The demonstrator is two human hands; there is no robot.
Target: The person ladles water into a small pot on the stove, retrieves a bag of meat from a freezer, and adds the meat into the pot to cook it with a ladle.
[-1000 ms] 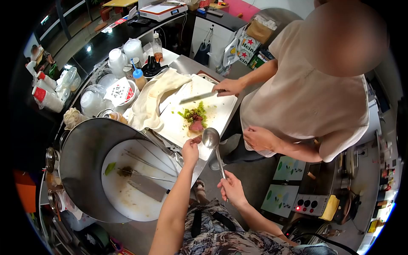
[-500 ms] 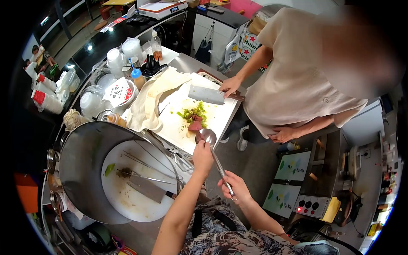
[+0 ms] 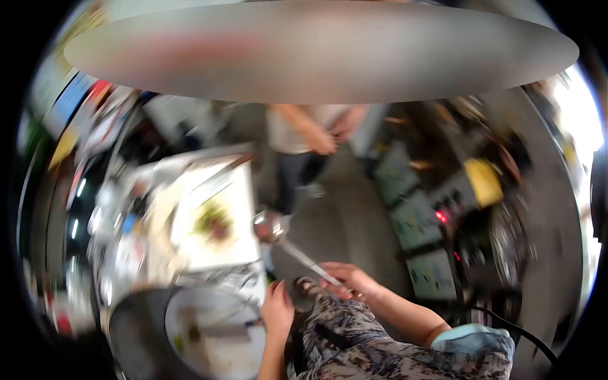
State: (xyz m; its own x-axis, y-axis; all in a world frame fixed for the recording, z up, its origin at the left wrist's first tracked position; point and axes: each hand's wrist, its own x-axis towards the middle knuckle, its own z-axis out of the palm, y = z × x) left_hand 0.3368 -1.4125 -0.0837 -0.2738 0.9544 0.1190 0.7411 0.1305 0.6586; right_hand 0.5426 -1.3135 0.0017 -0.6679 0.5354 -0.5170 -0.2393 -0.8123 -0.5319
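Observation:
My right hand (image 3: 349,280) is closed around the end of a long-handled metal ladle (image 3: 309,263). The ladle's bowl points up and left, beside the cutting board, and something reddish-brown shows in it, perhaps meat. Low by the large pot's right side is my left hand (image 3: 277,309), apart from the ladle; its fingers are smeared by motion. On the white cutting board (image 3: 244,247) lie chopped greens (image 3: 208,218) and reddish-brown pieces (image 3: 218,232), blurred. A cleaver (image 3: 214,183) rests near the board's far edge, with no hand on it.
A large metal pot (image 3: 130,329) stands at the lower left, with a round white board (image 3: 247,356) and a second cleaver (image 3: 223,333) in it. Another person (image 3: 288,136) stands ahead, hands close together. Cabinets (image 3: 430,275) and cooking equipment line the right.
My view has swung up and right. My left hand has left the ladle's bowl and dropped toward the pot. The other person has let go of the cleaver and stands farther back.

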